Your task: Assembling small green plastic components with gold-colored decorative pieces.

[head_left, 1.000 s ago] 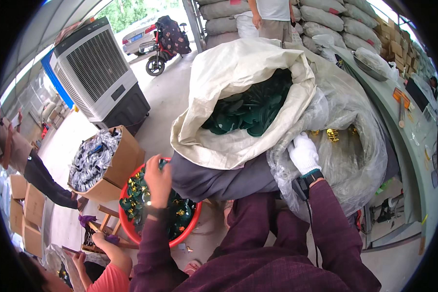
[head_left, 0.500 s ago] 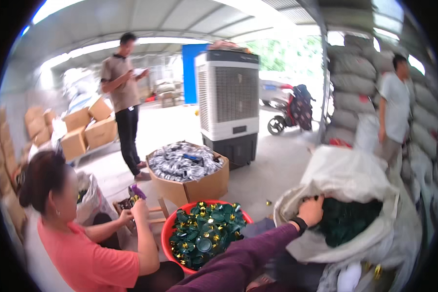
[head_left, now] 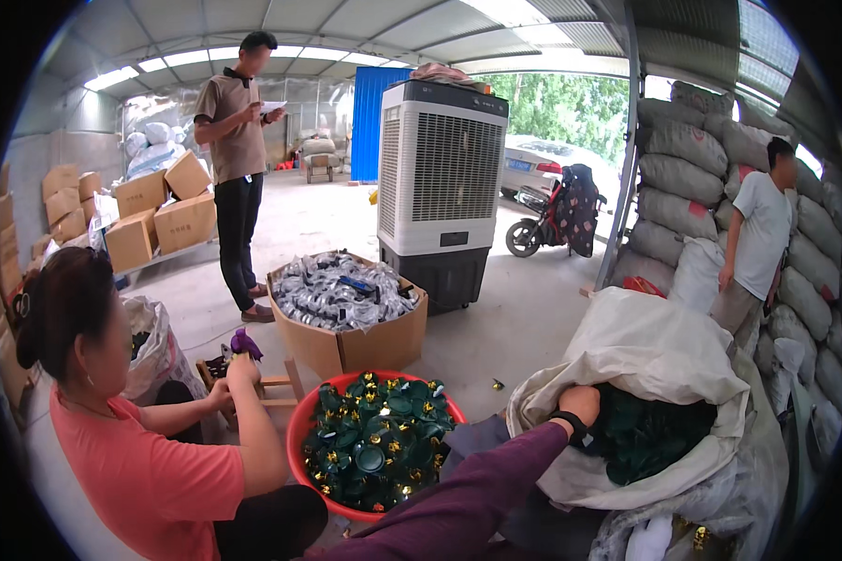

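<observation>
My left hand (head_left: 580, 404), in a purple sleeve with a black wristband, reaches across to the right into the mouth of a big white woven sack (head_left: 641, 337). It lies just inside the near-left rim, beside a heap of dark green pieces (head_left: 660, 435). The back of the hand shows; its fingers are turned down and hidden, so I cannot tell what they hold. Left of my forearm stands a red basin (head_left: 299, 458), heaped with dark green, leaf-like pieces (head_left: 370, 457) and small shiny gold bits. My right hand is out of view.
A co-worker in a coral shirt (head_left: 159, 458) sits at the left, handling a purple item (head_left: 246, 345) by a small wooden stand. Beyond the basin is a cardboard box (head_left: 370, 348) of plastic-wrapped parts, then an air cooler (head_left: 440, 178). Two people stand farther off. Stacked sacks (head_left: 678, 178) line the right.
The view has shifted slightly and sharpened. My left hand has turned downward at the sack mouth, and the fingertips that showed before are now hidden.
</observation>
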Demonstrator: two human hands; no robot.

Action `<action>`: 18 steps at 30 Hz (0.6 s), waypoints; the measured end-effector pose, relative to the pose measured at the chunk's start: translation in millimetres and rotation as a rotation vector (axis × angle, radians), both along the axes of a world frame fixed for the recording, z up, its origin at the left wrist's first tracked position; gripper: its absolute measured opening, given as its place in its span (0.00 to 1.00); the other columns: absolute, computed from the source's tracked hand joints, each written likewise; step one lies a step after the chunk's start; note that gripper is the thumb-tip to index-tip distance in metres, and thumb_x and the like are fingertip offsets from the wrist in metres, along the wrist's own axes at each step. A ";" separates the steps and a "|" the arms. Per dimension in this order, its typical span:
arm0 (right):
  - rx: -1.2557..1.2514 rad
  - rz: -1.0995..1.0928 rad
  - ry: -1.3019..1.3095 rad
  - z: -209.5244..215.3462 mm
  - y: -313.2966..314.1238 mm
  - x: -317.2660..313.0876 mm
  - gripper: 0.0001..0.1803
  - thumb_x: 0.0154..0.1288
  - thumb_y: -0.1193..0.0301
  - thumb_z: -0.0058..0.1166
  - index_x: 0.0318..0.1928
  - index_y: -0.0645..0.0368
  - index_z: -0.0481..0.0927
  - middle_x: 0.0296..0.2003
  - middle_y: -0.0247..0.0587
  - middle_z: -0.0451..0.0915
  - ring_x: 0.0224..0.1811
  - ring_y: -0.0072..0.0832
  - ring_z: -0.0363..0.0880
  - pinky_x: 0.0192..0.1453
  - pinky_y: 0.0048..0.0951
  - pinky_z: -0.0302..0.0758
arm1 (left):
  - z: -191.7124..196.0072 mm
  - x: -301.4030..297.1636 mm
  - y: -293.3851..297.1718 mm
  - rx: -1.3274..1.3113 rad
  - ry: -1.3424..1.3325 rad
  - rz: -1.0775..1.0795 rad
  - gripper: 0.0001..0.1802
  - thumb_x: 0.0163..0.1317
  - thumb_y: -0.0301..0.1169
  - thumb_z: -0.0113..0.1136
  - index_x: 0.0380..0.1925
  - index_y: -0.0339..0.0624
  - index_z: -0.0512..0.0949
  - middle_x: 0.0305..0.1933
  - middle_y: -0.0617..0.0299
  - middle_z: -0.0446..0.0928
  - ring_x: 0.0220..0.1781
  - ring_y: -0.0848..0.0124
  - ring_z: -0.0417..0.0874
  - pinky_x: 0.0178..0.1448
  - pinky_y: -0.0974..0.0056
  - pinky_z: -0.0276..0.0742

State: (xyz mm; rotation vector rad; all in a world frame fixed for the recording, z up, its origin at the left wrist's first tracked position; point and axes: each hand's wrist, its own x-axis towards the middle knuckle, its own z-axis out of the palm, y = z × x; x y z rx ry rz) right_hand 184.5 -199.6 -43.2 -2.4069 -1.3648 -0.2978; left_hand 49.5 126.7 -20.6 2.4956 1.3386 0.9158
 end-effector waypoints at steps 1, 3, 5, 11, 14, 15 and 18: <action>0.069 0.018 -0.028 -6.6 1.0 5.3 0.15 0.61 0.65 0.52 0.38 0.67 0.79 0.41 0.60 0.77 0.45 0.51 0.76 0.52 0.44 0.73 | -2.1 -3.4 -6.9 -0.005 0.001 -0.005 0.12 0.56 0.37 0.59 0.28 0.39 0.84 0.33 0.46 0.83 0.37 0.53 0.86 0.42 0.52 0.82; 0.143 0.044 -0.051 -7.7 2.4 4.3 0.15 0.61 0.65 0.53 0.37 0.66 0.79 0.39 0.59 0.77 0.44 0.51 0.76 0.51 0.45 0.73 | 0.2 -16.8 -22.3 -0.035 -0.026 -0.031 0.11 0.56 0.29 0.53 0.28 0.40 0.85 0.34 0.46 0.83 0.36 0.52 0.86 0.42 0.52 0.82; 0.135 0.070 -0.008 -1.5 2.1 0.9 0.15 0.61 0.65 0.53 0.38 0.66 0.79 0.39 0.59 0.77 0.44 0.52 0.75 0.51 0.44 0.72 | -5.0 -24.6 -42.2 -0.109 -0.038 -0.079 0.10 0.54 0.29 0.55 0.28 0.38 0.85 0.33 0.45 0.83 0.39 0.51 0.86 0.43 0.51 0.82; 0.045 -0.035 0.089 22.3 -1.0 -19.6 0.15 0.62 0.65 0.53 0.41 0.66 0.78 0.41 0.58 0.78 0.45 0.51 0.76 0.53 0.43 0.72 | -1.2 -52.7 -86.9 -0.112 -0.041 -0.168 0.13 0.54 0.37 0.61 0.28 0.37 0.84 0.32 0.45 0.82 0.38 0.50 0.85 0.44 0.49 0.81; 0.137 -0.014 0.000 8.1 -9.8 -15.4 0.15 0.63 0.65 0.54 0.42 0.65 0.78 0.41 0.58 0.78 0.45 0.50 0.76 0.52 0.42 0.72 | 3.3 -53.5 -97.6 -0.227 0.046 -0.156 0.13 0.55 0.39 0.63 0.31 0.40 0.84 0.35 0.49 0.83 0.42 0.52 0.85 0.45 0.46 0.79; 0.140 -0.003 -0.007 10.6 -8.7 -16.8 0.15 0.63 0.65 0.54 0.42 0.65 0.78 0.41 0.58 0.78 0.45 0.50 0.76 0.52 0.42 0.72 | 5.0 -59.2 -101.3 -0.252 0.061 -0.138 0.13 0.56 0.39 0.63 0.32 0.40 0.84 0.36 0.50 0.84 0.43 0.53 0.85 0.45 0.45 0.78; 0.145 -0.056 0.192 18.0 -9.2 -20.6 0.16 0.63 0.64 0.55 0.42 0.65 0.78 0.41 0.58 0.79 0.45 0.50 0.76 0.51 0.41 0.71 | 10.7 -69.2 -110.9 -0.199 0.048 -0.136 0.14 0.56 0.39 0.62 0.32 0.39 0.84 0.35 0.51 0.83 0.42 0.54 0.85 0.44 0.44 0.76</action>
